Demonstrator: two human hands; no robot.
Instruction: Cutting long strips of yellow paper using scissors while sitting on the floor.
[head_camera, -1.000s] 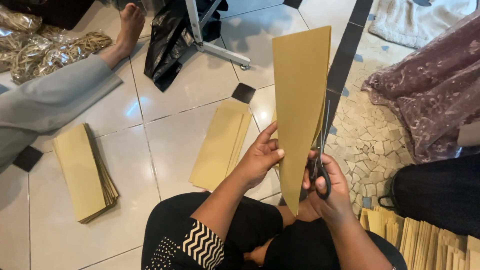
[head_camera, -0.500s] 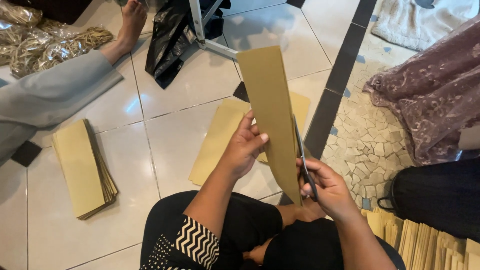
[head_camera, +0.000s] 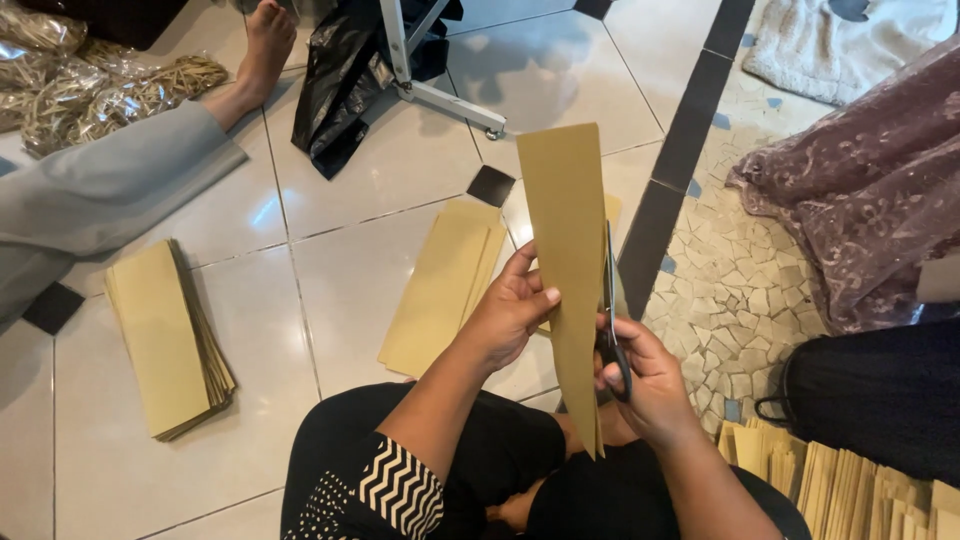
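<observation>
Scissors on the edge of a tan card sheet, seated on the tiled floor.

The left hand (head_camera: 510, 315) grips the long tan card sheet (head_camera: 570, 270) by its left edge, thumb on the front, holding it upright over the lap. The right hand (head_camera: 645, 385) is clenched through the handles of the black scissors (head_camera: 612, 330), whose blades run up along the sheet's right edge. Left of the sheet, a flat pile of the same tan pieces (head_camera: 440, 285) lies on the white floor tiles (head_camera: 370, 200); well left of it sits a thicker stack (head_camera: 165, 335). Beyond the sheet's top stands a white metal stand foot (head_camera: 440, 95) beside a black plastic bag (head_camera: 345, 80). Another person's grey-trousered leg (head_camera: 110, 185) stretches out far left. Right of the sheet lies mauve lace fabric (head_camera: 870, 190), and lower right, more tan strips (head_camera: 850, 490).
</observation>
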